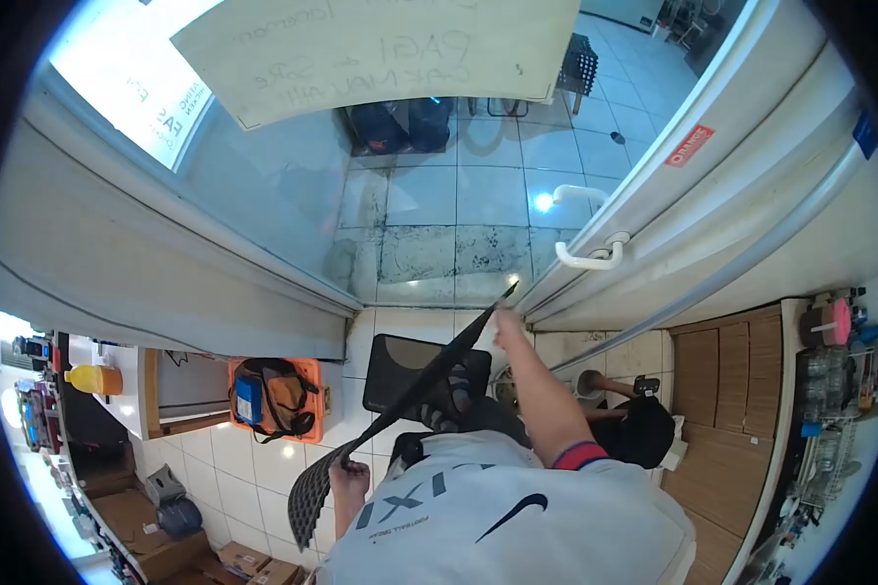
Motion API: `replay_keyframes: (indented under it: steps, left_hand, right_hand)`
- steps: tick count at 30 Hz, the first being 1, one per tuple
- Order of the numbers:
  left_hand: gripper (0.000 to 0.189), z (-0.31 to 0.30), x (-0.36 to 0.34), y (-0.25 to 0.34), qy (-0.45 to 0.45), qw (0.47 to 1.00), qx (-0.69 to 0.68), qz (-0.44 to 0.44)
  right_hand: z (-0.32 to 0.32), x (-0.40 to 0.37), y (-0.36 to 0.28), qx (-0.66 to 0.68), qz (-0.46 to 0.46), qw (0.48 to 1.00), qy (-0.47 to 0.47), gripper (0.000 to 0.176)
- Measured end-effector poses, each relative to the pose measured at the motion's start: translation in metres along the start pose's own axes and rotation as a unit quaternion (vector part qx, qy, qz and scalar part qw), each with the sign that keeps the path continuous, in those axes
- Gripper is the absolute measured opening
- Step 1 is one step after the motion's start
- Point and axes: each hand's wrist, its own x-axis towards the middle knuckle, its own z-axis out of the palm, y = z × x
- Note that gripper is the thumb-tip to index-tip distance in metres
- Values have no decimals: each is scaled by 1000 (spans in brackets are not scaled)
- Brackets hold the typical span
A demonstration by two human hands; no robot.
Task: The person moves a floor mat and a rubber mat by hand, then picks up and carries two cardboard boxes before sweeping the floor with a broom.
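Black perforated rubber mat hangs clear of the floor, stretched edge-on between both hands. The left hand has its fingers curled tight around the near end, close to the grey shirt. The right hand holds the far end up by the sliding glass door (blur hides the exact shape of those fingers). By my judgement the lifting is done and the mat is not yet laid anywhere. A second dark mat lies flat on the white tiles underneath. An orange crate with a bag in it sits to the left, and another person crouches on the right.
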Motion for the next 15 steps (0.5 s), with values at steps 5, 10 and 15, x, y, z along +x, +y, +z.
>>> replay_keyframes:
  steps: [5,10,15]
  left_hand:
    - [25,20,5,-3,44,998,-28,18]
    - [26,16,21,-2,89,995,-45,25]
    - [24,11,25,12,97,991,-64,63]
  right_hand:
    - [-92,-92,-135,249,-249,922,161,36]
    - [-99,-43,-151,174,-229,942,173,40]
    - [-92,0,-150,-27,-308,867,390,56]
